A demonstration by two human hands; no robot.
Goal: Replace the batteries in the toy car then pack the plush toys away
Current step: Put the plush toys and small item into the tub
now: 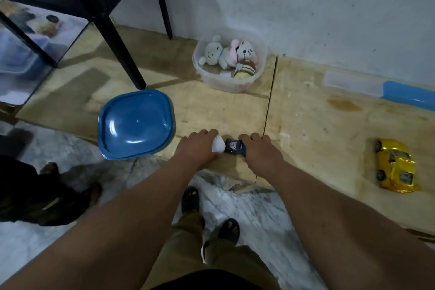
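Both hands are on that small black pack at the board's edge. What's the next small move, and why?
Probably pull the black pack open: the left hand and right hand grip its opposite ends, and the yellow toy car lies untouched to the right.

Head camera looks steeply down (wide-angle) over low wooden platform point(306, 125).

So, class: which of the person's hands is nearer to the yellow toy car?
Right. The right hand, holding a small black pack, is on the same side as the yellow toy car, though well short of it. The left hand is farther off, beside the blue lid.
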